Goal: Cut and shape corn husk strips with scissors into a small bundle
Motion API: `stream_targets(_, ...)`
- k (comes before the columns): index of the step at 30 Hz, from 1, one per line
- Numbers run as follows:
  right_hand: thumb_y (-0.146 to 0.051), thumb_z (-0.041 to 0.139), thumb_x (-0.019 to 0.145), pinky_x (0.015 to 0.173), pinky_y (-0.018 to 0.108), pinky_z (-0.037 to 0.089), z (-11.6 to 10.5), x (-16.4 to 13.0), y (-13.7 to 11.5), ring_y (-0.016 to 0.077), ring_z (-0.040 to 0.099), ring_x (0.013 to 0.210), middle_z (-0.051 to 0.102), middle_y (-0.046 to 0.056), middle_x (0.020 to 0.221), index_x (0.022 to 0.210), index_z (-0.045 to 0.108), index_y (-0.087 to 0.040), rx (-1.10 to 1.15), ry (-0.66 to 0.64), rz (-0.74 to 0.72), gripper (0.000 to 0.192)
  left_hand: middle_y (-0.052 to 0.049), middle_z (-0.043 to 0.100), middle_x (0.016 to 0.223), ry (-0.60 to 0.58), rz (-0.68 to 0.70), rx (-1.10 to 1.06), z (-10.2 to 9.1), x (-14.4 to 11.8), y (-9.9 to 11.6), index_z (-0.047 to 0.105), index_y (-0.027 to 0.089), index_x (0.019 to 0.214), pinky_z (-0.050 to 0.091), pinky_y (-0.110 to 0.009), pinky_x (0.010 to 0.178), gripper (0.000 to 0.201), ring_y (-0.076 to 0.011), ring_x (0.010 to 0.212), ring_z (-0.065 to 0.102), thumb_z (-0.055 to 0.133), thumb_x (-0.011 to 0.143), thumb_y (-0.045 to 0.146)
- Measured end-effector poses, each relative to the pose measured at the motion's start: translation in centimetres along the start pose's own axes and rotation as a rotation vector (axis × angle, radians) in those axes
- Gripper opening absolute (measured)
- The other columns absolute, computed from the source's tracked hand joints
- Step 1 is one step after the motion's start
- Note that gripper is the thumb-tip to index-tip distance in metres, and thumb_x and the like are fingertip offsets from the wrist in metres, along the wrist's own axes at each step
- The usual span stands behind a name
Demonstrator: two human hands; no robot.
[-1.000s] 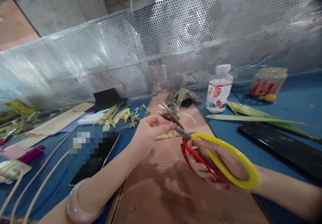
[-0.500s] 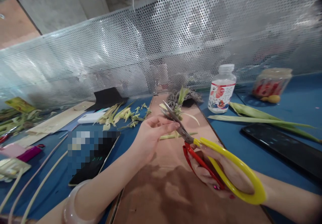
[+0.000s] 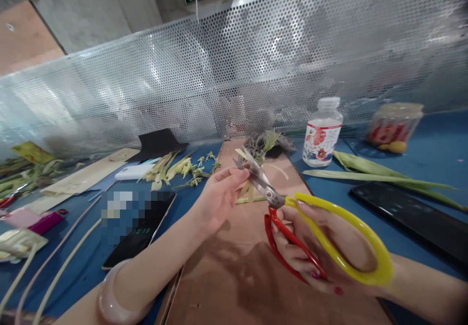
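My right hand (image 3: 287, 232) grips a pair of scissors (image 3: 281, 200) with one yellow and one red handle loop. The blades stand apart, pointing forward and left, right at the fingertips of my left hand (image 3: 215, 200). That hand is closed in a pinch on a thin pale leaf strip (image 3: 242, 153), whose tip sticks up beside the blades. The blades and fingers partly hide the strip. Beneath the fingers, narrow green leaf pieces (image 3: 252, 200) lie on the brown board (image 3: 219, 271). A grey stringy bundle (image 3: 252, 142) with a green leaf (image 3: 271, 142) sits at the board's far end.
A clear labelled bottle (image 3: 322, 135), a jar (image 3: 397, 125), long green leaves (image 3: 369, 166) and a black phone (image 3: 409, 215) are on the right. Leftward lie another phone (image 3: 146, 232), plant scraps (image 3: 161, 169), a white box (image 3: 135, 169) and cables (image 3: 69, 252). Behind stands a perforated metal screen (image 3: 175, 76).
The scissor blades have opened wider, and the right hand's handles are spread further apart. My left fingertips have drawn slightly left. The whole view has shifted a little.
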State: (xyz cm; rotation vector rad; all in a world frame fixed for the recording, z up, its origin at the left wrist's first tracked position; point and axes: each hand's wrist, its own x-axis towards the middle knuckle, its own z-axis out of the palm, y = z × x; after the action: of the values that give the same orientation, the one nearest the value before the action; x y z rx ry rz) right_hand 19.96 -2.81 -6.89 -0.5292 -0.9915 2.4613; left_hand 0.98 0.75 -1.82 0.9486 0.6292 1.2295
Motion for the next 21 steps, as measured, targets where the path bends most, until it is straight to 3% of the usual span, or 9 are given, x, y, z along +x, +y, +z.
stream_targets(7,-0.061,0.038,0.084,0.029,0.013,0.035,0.52,-0.34,-0.18,0.0062,0.037,0.042,0.038,-0.004,0.057,0.075,0.051,-0.018,0.020,0.001,-0.006,0.046,-0.001,0.070,0.075,0.103,-0.058,-0.065,-0.15,0.27,0.13,0.071,0.013,0.071,0.046,-0.018,0.064,0.002,-0.0075,0.067,0.061,0.070,0.072,0.014)
stream_targets(14,-0.061,0.034,0.086,0.028,0.014,0.036,0.55,-0.20,-0.25,0.0063,0.038,0.040,0.039,-0.003,0.055,0.068,0.049,-0.017,0.046,0.029,0.034,0.049,-0.001,0.071,0.075,0.145,-0.087,-0.107,-0.10,0.30,0.16,0.069,0.013,0.072,0.049,-0.029,0.078,0.005,-0.0112,0.070,0.063,0.066,0.076,0.014)
stream_targets(21,-0.058,0.040,0.085,0.028,0.015,0.036,0.23,-0.24,0.02,0.0068,0.038,0.040,0.042,-0.003,0.054,0.071,0.050,-0.018,0.054,0.042,0.009,0.044,-0.003,0.072,0.079,0.097,-0.090,-0.109,-0.56,0.43,0.09,0.069,0.013,0.073,0.049,-0.032,0.083,0.007,-0.0142,0.076,0.065,0.065,0.077,0.018)
